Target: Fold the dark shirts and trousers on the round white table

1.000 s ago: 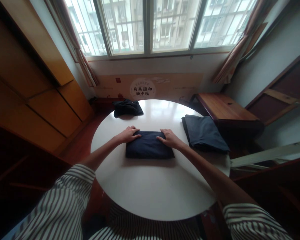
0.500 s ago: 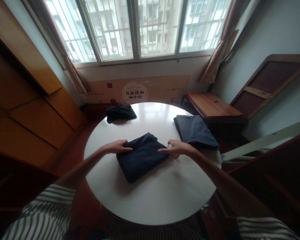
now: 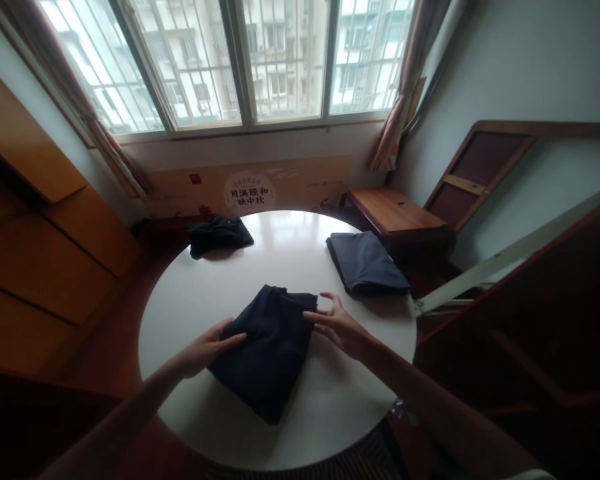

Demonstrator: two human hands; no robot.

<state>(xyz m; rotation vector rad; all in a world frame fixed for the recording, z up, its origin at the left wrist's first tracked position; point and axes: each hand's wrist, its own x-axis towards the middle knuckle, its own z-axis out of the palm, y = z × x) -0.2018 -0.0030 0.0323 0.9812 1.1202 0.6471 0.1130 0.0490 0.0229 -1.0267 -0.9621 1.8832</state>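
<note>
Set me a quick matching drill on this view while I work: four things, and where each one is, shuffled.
1. Left hand
2. Right hand
3. Black cloth
4. Grey-blue cloth

A. Folded, on the right part of the white table
B. On the left side of the navy cloth
C. Bunched up by the table's far left rim
D. At the navy cloth's right-hand corner

Pairs: 1-B, 2-D, 3-C, 4-A

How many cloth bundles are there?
3: navy bundle between the left hand and right hand; black bundle far left on the table; blue-grey bundle near its right edge. Layers may hide more.
</note>
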